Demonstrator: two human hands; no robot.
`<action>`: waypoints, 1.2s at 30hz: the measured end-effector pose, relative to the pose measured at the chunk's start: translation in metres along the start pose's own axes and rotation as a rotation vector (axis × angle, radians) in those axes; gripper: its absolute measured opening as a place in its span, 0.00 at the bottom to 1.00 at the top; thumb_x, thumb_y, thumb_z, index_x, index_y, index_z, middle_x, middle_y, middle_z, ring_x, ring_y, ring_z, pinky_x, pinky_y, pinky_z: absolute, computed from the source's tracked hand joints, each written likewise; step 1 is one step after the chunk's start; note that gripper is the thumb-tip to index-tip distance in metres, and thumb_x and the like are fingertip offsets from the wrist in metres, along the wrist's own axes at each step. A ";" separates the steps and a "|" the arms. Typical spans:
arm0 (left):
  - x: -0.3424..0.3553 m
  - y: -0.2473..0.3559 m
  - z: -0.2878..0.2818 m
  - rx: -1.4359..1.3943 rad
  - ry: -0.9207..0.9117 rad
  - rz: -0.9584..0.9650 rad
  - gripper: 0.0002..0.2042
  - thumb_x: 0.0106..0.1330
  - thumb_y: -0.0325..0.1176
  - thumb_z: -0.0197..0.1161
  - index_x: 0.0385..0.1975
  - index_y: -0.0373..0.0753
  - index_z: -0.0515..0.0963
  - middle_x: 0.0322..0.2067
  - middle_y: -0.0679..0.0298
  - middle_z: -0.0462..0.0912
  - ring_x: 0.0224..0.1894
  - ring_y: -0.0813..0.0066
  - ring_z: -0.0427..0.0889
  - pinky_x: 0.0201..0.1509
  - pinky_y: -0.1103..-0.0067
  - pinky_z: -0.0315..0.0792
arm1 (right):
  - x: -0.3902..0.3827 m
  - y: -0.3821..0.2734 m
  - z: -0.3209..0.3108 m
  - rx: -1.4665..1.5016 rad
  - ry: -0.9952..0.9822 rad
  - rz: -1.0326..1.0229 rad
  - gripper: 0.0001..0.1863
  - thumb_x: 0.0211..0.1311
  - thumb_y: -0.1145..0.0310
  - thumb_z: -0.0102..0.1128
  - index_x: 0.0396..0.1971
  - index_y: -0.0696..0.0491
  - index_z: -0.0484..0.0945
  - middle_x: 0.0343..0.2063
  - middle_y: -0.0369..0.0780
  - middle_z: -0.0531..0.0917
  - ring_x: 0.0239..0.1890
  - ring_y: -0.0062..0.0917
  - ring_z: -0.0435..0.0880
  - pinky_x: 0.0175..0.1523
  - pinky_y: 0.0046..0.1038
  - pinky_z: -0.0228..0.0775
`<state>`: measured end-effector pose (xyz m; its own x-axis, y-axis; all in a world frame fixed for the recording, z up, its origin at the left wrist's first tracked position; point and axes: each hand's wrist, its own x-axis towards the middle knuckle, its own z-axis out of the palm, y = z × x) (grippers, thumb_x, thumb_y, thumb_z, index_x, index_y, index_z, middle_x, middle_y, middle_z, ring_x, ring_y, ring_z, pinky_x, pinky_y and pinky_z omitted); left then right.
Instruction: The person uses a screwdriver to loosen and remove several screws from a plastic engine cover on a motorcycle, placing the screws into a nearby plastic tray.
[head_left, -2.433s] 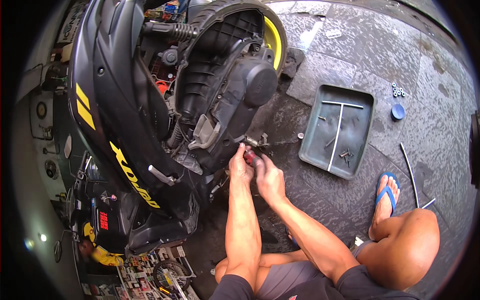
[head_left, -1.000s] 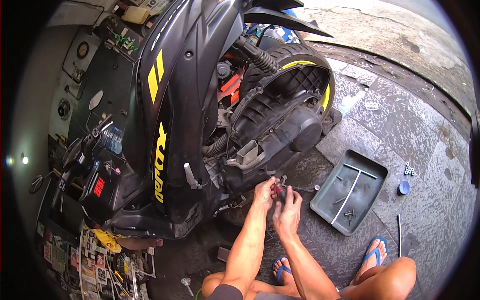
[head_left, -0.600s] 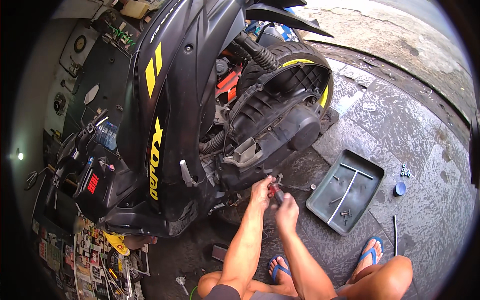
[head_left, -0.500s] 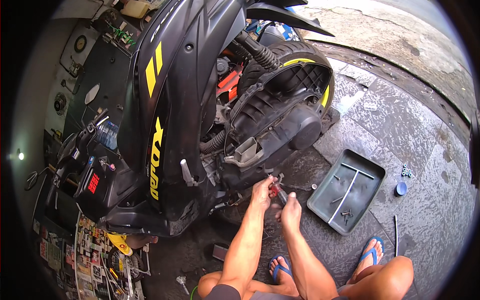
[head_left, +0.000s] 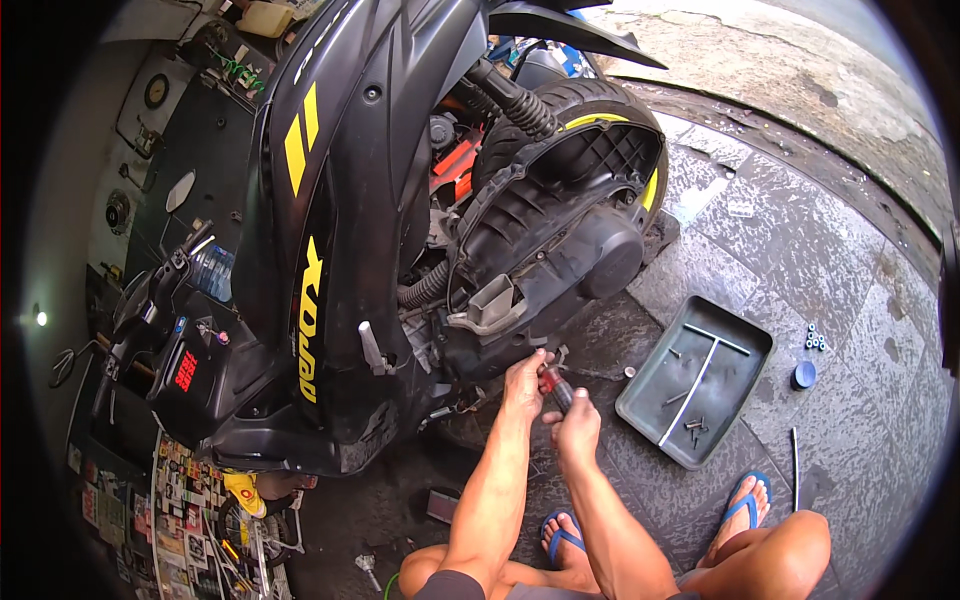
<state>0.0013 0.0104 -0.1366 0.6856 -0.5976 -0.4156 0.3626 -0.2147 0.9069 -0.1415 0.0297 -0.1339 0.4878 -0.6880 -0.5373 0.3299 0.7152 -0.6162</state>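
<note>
Between my hands is a short red and dark-grey cylindrical tool point(head_left: 556, 386); its exact kind is too small to tell. My left hand point(head_left: 524, 384) is closed around its red far end, near the lower edge of the scooter's black engine casing point(head_left: 560, 245). Lower and to the right, my right hand point(head_left: 577, 428) grips the dark end with the thumb up along it. The tip of the tool is hidden by my left fingers. A black scooter point(head_left: 350, 200) with yellow markings stands in front of me, its rear wheel point(head_left: 625, 110) at the far right.
A dark tray point(head_left: 632, 424) lies right of my hands, holding a T-handle wrench point(head_left: 700, 375) and several bolts point(head_left: 696, 430). Beyond it are a blue cap point(head_left: 804, 376), several small rollers point(head_left: 816, 337) and a metal rod point(head_left: 796, 468). A small round piece point(head_left: 629, 372) lies beside the tray.
My right hand, blurred before, now shows clearly on the dark end of the tool. My left hand has stayed nearly in place; the view has shifted slightly.
</note>
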 end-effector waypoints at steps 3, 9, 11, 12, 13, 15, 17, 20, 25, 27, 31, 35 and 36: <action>0.000 0.002 -0.002 0.003 -0.017 -0.016 0.12 0.67 0.41 0.66 0.34 0.36 0.83 0.22 0.70 0.75 0.21 0.82 0.70 0.24 0.84 0.60 | -0.004 0.001 0.005 -0.230 0.130 -0.265 0.27 0.78 0.49 0.35 0.51 0.59 0.74 0.21 0.43 0.81 0.12 0.20 0.70 0.17 0.27 0.62; 0.005 0.003 0.003 -0.046 -0.001 -0.012 0.13 0.66 0.40 0.67 0.34 0.34 0.83 0.22 0.70 0.74 0.21 0.81 0.69 0.22 0.83 0.62 | 0.003 -0.005 -0.001 -0.029 0.029 0.012 0.27 0.77 0.52 0.41 0.56 0.62 0.72 0.19 0.44 0.81 0.17 0.28 0.79 0.24 0.32 0.71; 0.006 0.000 0.001 -0.055 0.000 -0.009 0.14 0.65 0.40 0.68 0.34 0.33 0.83 0.21 0.70 0.73 0.18 0.80 0.69 0.19 0.83 0.61 | 0.005 0.002 -0.006 0.100 0.041 0.075 0.29 0.74 0.54 0.47 0.60 0.65 0.69 0.22 0.50 0.82 0.24 0.41 0.83 0.37 0.38 0.78; 0.008 0.002 -0.003 -0.062 0.005 -0.020 0.14 0.65 0.40 0.68 0.34 0.33 0.83 0.21 0.70 0.73 0.19 0.80 0.69 0.19 0.83 0.61 | -0.009 -0.005 0.005 -0.158 0.129 -0.123 0.30 0.74 0.54 0.48 0.61 0.66 0.69 0.23 0.51 0.82 0.25 0.44 0.83 0.39 0.39 0.78; 0.011 0.004 -0.008 -0.069 0.009 -0.031 0.14 0.65 0.40 0.68 0.34 0.33 0.83 0.21 0.70 0.73 0.19 0.80 0.70 0.19 0.83 0.61 | -0.016 -0.008 0.012 -0.416 0.217 -0.321 0.31 0.73 0.53 0.49 0.62 0.66 0.68 0.24 0.52 0.83 0.26 0.46 0.83 0.42 0.40 0.78; 0.012 0.000 0.000 -0.086 0.013 -0.036 0.14 0.65 0.40 0.68 0.34 0.33 0.83 0.21 0.70 0.73 0.19 0.80 0.70 0.19 0.83 0.61 | 0.007 0.018 0.009 -0.666 0.456 -0.972 0.30 0.73 0.54 0.48 0.60 0.67 0.71 0.24 0.51 0.84 0.27 0.43 0.84 0.42 0.39 0.78; 0.009 -0.001 0.005 -0.096 0.045 -0.002 0.13 0.65 0.40 0.69 0.34 0.33 0.83 0.21 0.70 0.73 0.19 0.80 0.70 0.19 0.82 0.61 | 0.008 0.022 0.009 -0.566 0.376 -0.808 0.30 0.74 0.53 0.47 0.59 0.67 0.72 0.25 0.51 0.85 0.28 0.45 0.85 0.43 0.41 0.78; 0.005 0.002 -0.002 -0.072 0.016 -0.047 0.12 0.67 0.39 0.67 0.36 0.34 0.83 0.23 0.71 0.74 0.24 0.79 0.71 0.27 0.82 0.65 | -0.006 -0.014 0.001 -0.163 0.037 -0.047 0.29 0.75 0.52 0.45 0.57 0.65 0.74 0.28 0.54 0.85 0.31 0.50 0.84 0.45 0.43 0.77; 0.010 0.001 -0.003 -0.108 -0.007 -0.029 0.12 0.67 0.39 0.67 0.36 0.34 0.83 0.24 0.70 0.74 0.24 0.78 0.70 0.28 0.81 0.66 | 0.007 0.023 0.008 -0.671 0.363 -0.995 0.27 0.75 0.55 0.45 0.60 0.63 0.70 0.23 0.51 0.82 0.28 0.50 0.83 0.40 0.42 0.76; 0.009 0.000 -0.003 -0.097 0.000 -0.024 0.12 0.67 0.38 0.67 0.36 0.34 0.83 0.24 0.69 0.74 0.24 0.78 0.70 0.29 0.81 0.66 | 0.001 -0.006 0.002 0.053 -0.018 0.129 0.26 0.73 0.58 0.49 0.62 0.62 0.68 0.26 0.54 0.81 0.26 0.43 0.83 0.39 0.42 0.77; 0.008 0.003 -0.003 -0.057 -0.027 -0.056 0.12 0.66 0.38 0.68 0.36 0.34 0.82 0.26 0.67 0.76 0.29 0.76 0.72 0.33 0.79 0.68 | -0.003 0.011 0.007 -0.440 0.282 -0.521 0.27 0.71 0.60 0.51 0.61 0.66 0.67 0.26 0.53 0.82 0.32 0.52 0.83 0.48 0.43 0.76; 0.016 -0.004 -0.010 -0.055 -0.034 -0.024 0.13 0.65 0.41 0.68 0.37 0.36 0.82 0.28 0.65 0.75 0.33 0.71 0.73 0.39 0.72 0.70 | 0.006 0.021 0.011 -0.506 0.333 -0.716 0.26 0.70 0.63 0.54 0.60 0.66 0.68 0.27 0.51 0.81 0.34 0.53 0.83 0.50 0.44 0.76; 0.016 -0.005 -0.009 -0.031 -0.034 -0.026 0.14 0.65 0.42 0.69 0.38 0.37 0.82 0.29 0.66 0.74 0.33 0.71 0.73 0.40 0.70 0.70 | 0.012 0.015 0.003 -0.028 0.138 -0.218 0.26 0.70 0.61 0.54 0.59 0.66 0.69 0.27 0.52 0.81 0.33 0.53 0.83 0.48 0.45 0.77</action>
<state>0.0164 0.0085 -0.1484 0.6543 -0.6178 -0.4362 0.4001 -0.2067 0.8929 -0.1280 0.0326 -0.1482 0.2920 -0.8373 -0.4622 0.3919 0.5455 -0.7408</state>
